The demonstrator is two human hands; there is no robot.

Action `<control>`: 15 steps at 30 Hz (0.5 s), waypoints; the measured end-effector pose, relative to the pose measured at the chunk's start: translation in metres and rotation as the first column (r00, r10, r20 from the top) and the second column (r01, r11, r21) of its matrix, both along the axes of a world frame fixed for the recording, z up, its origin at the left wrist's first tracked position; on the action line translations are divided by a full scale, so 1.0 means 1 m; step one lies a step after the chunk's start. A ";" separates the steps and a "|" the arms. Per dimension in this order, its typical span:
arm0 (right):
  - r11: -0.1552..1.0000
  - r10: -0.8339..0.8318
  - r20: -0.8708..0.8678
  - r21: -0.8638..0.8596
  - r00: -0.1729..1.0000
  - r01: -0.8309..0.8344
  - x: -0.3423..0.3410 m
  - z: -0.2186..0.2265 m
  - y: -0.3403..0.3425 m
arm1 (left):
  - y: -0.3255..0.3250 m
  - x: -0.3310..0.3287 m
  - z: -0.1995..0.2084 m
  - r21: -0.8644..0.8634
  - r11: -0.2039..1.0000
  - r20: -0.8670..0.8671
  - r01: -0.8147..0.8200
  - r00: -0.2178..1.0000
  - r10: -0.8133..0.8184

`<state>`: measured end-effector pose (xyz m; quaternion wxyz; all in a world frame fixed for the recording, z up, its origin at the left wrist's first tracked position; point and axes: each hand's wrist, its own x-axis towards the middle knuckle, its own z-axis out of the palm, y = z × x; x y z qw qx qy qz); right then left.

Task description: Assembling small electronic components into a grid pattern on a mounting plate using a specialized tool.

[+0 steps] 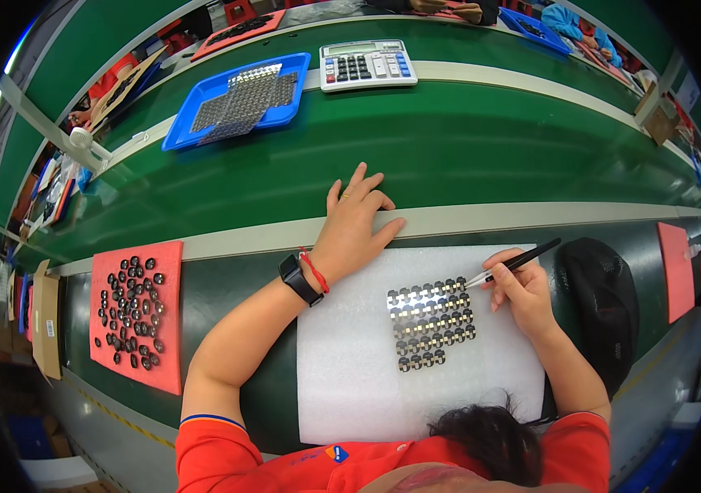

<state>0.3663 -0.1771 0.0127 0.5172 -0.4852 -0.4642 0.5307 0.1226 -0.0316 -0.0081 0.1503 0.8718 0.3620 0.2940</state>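
Note:
My right hand (525, 294) pinches a pair of black tweezers (535, 252) with pale, pointed tips. Those tips reach the upper right corner of a block of small black and metallic parts (433, 313), set out in several rows. Beneath them lies a white foam sheet (338, 353). My left hand (358, 215), a dark watch and a red cord on its wrist, rests over the pale ledge beyond the sheet. Its fingers are spread and hold nothing.
Left of my arm, a pink foam pad (166, 329) carries many small dark round parts. A black cloth-like item (601, 312) lies beside my right forearm. Farther off are a blue tray (182, 123) with metallic sheets and a calculator (367, 66). Other people work beyond.

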 end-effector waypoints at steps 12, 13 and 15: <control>1.000 -0.028 -0.019 0.007 0.999 0.029 -0.004 0.001 0.001 | 0.000 -0.001 0.000 0.005 1.000 0.004 -0.001 1.000 0.001; 1.000 -0.020 -0.017 0.007 1.000 0.020 -0.003 0.002 0.001 | 0.000 -0.001 0.000 0.014 1.000 0.001 -0.004 1.000 0.004; 1.000 -0.015 -0.013 0.006 1.000 0.015 -0.002 0.003 0.001 | 0.001 0.000 0.000 0.013 1.000 0.012 0.003 1.000 -0.003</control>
